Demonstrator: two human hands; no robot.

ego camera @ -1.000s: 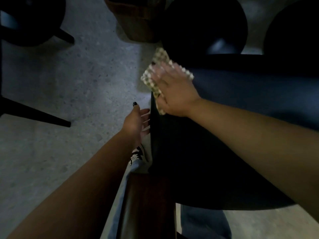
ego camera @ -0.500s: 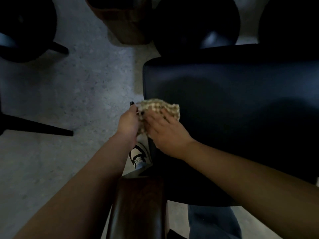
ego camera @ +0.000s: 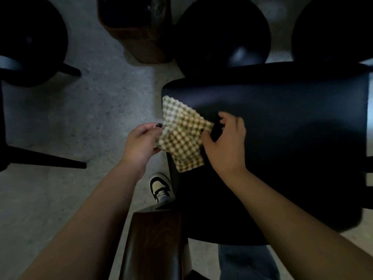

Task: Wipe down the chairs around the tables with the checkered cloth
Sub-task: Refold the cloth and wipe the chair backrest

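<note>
The checkered cloth (ego camera: 182, 134), green and cream, hangs spread between my two hands over the left edge of the black padded chair seat (ego camera: 282, 122). My left hand (ego camera: 141, 145) pinches its left side, just off the seat's edge. My right hand (ego camera: 226, 142) pinches the cloth's right corner with thumb and fingers, above the seat. The lower part of the cloth droops onto the seat.
A brown wooden chair back (ego camera: 155, 243) stands below the hands. Round black stools (ego camera: 222, 35) sit at the top, another (ego camera: 30, 41) at the far left, and a wooden bin (ego camera: 135, 27) between them. My shoe (ego camera: 161, 188) stands on the grey concrete floor (ego camera: 90, 118).
My right hand slid the cloth back along the seat's left edge to my left hand. Both hands then took hold of it and pulled it open between them.
</note>
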